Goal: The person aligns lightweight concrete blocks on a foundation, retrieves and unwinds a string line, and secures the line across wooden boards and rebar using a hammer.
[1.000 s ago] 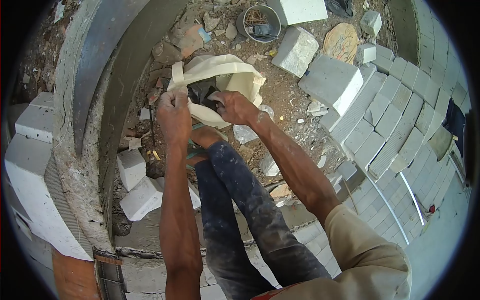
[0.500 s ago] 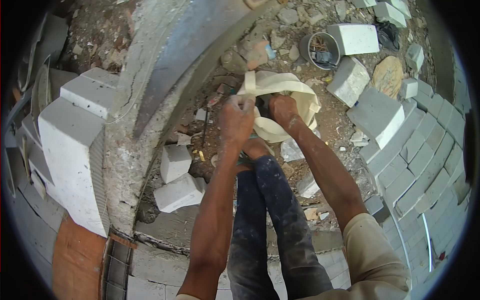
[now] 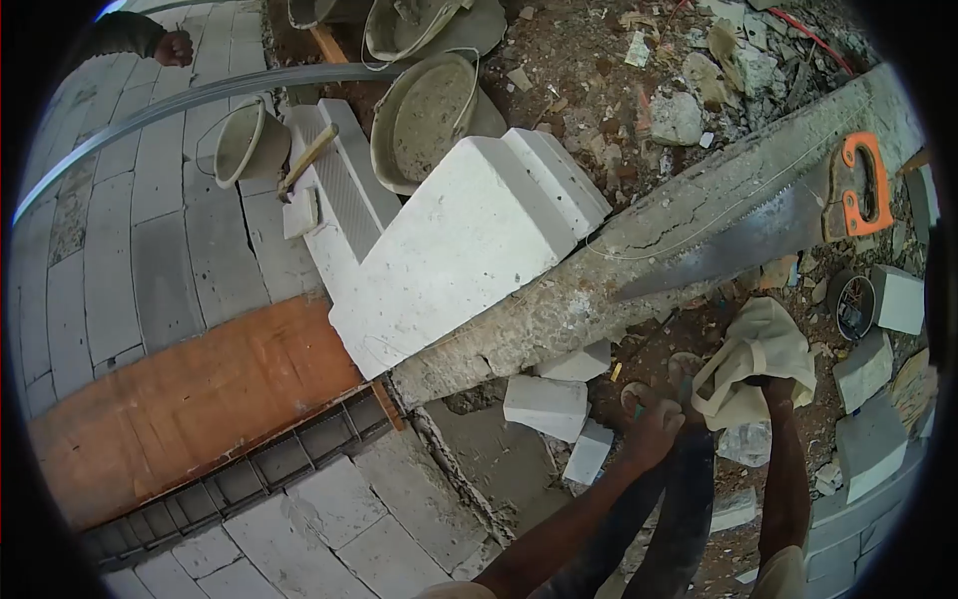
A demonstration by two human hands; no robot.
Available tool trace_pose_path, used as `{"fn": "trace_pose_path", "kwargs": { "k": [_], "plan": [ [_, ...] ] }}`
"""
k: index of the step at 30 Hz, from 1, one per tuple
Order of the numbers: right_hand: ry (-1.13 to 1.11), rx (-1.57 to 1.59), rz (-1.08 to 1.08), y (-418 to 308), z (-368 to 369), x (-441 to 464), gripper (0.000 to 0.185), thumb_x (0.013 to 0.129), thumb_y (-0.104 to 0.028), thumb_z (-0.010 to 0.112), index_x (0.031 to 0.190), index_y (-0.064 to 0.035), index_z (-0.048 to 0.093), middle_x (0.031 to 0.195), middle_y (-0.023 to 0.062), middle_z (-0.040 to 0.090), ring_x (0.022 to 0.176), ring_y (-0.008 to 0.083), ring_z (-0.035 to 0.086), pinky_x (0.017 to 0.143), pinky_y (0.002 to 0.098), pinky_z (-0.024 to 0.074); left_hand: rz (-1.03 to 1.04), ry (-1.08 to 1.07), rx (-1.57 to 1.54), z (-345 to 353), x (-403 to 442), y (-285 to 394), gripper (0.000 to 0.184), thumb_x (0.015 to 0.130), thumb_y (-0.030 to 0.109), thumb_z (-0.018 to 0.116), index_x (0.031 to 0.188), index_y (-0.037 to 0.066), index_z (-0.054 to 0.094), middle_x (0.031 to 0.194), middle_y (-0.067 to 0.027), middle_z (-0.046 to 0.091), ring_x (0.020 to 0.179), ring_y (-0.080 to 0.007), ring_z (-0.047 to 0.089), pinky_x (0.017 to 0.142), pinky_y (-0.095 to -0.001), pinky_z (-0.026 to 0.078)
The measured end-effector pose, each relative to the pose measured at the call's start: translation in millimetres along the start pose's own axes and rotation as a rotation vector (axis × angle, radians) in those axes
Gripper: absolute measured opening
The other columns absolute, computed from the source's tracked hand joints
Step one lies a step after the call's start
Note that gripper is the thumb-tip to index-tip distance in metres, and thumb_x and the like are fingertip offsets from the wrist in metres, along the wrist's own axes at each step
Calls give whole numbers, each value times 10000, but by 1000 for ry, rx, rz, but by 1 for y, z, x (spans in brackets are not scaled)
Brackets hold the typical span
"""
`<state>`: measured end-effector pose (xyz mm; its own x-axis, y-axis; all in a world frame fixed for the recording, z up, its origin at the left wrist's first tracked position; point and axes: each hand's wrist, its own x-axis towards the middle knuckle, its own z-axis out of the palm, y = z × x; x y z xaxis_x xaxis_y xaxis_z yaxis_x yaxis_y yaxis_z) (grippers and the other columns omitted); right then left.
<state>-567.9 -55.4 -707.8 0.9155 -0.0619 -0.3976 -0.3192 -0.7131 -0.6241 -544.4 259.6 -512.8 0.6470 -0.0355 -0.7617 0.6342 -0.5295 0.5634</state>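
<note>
A cream cloth bag sits on the rubble by my feet, its mouth facing me. My right hand reaches into that mouth; its fingers are hidden inside. Just left of the bag, my left hand is closed with the fingers curled together, and I cannot make out what is in it. A clear plastic bag lies below the cloth bag. On the concrete beam ahead rests a handsaw with an orange handle.
Large white blocks stand left of the beam, with a hammer on one. Mortar buckets are behind. Another person's hand shows at upper left. A wooden board borders a rebar-filled gap. A small pail stands right.
The view has swung left, bringing the saw, hammer and buckets into sight. My left hand has come away from the cloth bag's rim; my right hand stays in its mouth.
</note>
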Motion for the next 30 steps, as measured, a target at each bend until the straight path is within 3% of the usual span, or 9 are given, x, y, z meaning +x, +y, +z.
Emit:
{"fn": "trace_pose_path", "kwargs": {
  "k": [3, 6, 9, 12, 14, 19, 22, 25, 30],
  "plan": [
    [-17, 178, -33, -4, -14, -15, 324, 1008, -180, 625, 1256, 23, 666, 1182, 186, 738, 1090, 352, 689, 970, 470, 518, -45, 50, 15, -49, -49, -7, 282, 1006, 191, 708, 1206, -6, 678, 1087, -155, 737, 1018, -286, 738, 935, -401, 565],
    [127, -41, -33, -64, -62, -32, 279, 981, -82, 632, 1220, 58, 665, 1191, 281, 707, 1128, 490, 648, 1003, 486, 505, -42, 138, 6, -142, -77, 19, 307, 1008, 215, 728, 1237, 14, 694, 1127, -131, 760, 1038, -232, 749, 944, -372, 580],
    [68, -17, 37, -51, -78, -31, 179, 887, -89, 689, 1043, -2, 689, 952, 251, 722, 942, 475, 713, 838, 497, 569, -1, 557, -47, -281, -78, 87, 269, 1024, 183, 709, 1201, -20, 704, 1101, -132, 757, 952, -194, 737, 872, -335, 574],
    [-76, -109, 144, -93, -124, -37, 247, 836, -113, 741, 1074, -62, 698, 887, 210, 737, 865, 440, 737, 751, 504, 587, 187, 956, -14, -352, -96, 143, 274, 1093, 160, 593, 1284, -36, 601, 1198, -119, 638, 1108, -201, 599, 981, -350, 491],
    [-86, -192, 156, -87, -121, -35, 358, 857, -142, 693, 1212, -106, 667, 922, 234, 746, 868, 426, 749, 731, 521, 587, 249, 886, 229, -334, -129, 157, 288, 1112, 183, 570, 1299, -37, 576, 1216, -127, 609, 1128, -219, 600, 1029, -381, 476],
    [-226, -94, 184, -58, -68, -29, 298, 900, -213, 561, 1014, -20, 757, 976, 273, 753, 956, 498, 718, 887, 574, 570, -4, 207, 231, -166, -216, 67, 242, 1019, 44, 646, 1257, 6, 617, 1288, -164, 612, 1212, -311, 608, 1027, -427, 491],
    [-188, -263, 223, -71, -51, -23, 247, 896, -178, 574, 928, -11, 754, 893, 286, 742, 817, 470, 741, 782, 570, 601, -17, -89, 313, -77, -264, 24, 335, 958, 52, 704, 1275, -1, 608, 1331, -236, 621, 1263, -425, 592, 1084, -513, 468],
    [-136, -225, 315, -49, -15, -11, 249, 883, -177, 602, 986, -5, 750, 960, 276, 750, 885, 467, 738, 816, 560, 598, -89, -25, 236, -30, -289, 8, 262, 1061, 80, 500, 1272, -31, 609, 1293, -232, 629, 1221, -398, 603, 1086, -491, 458],
    [29, -468, -227, -14, 26, 11, 425, 855, -262, 710, 1223, -49, 711, 1236, 208, 717, 1192, 412, 657, 1023, 566, 507, -113, 24, 276, -32, -289, 29, 303, 1089, 113, 436, 1263, -67, 607, 1282, -231, 611, 1205, -362, 596, 1083, -460, 446]
  ]
}}
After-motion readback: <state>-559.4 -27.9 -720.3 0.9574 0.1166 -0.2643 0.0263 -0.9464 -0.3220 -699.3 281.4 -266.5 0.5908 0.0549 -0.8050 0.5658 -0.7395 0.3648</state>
